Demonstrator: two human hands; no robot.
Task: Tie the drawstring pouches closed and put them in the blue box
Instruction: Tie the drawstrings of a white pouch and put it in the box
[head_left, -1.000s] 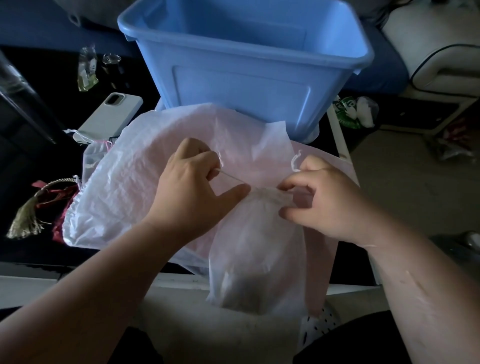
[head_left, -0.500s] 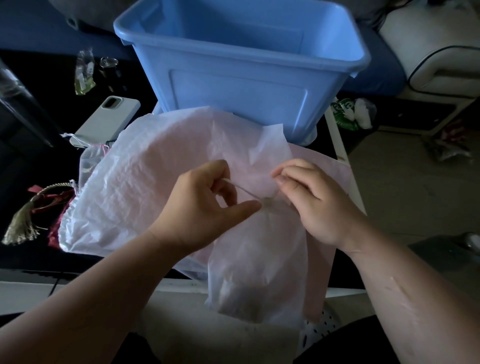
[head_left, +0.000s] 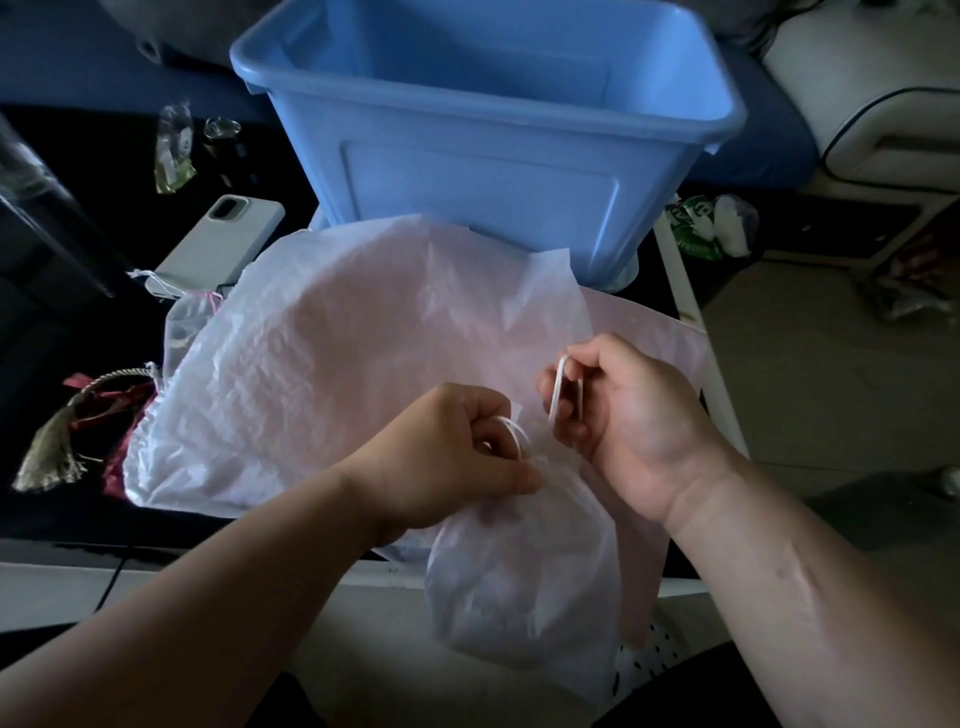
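Here, left hand (head_left: 447, 460) and right hand (head_left: 631, 421) each pinch the drawstring (head_left: 560, 387) of the pouch (head_left: 519, 587).

pouch (head_left: 524, 571) cinched, right hand (head_left: 634, 421) lifted, looping cord (head_left: 558, 389)

I see a rectangular blue plastic box (head_left: 483, 208), smooth with a dull sheen. The small sheer white drawstring pouch (head_left: 519, 582) looks like thin, translucent cloth, and its flat white cord (head_left: 558, 384) is matt. The wide pale pink sheet (head_left: 311, 374) is thin and crinkled; plastic or paper, I cannot tell. The slim phone in a pale grey case (head_left: 223, 239) looks matt, the black tabletop (head_left: 78, 338) glossy.
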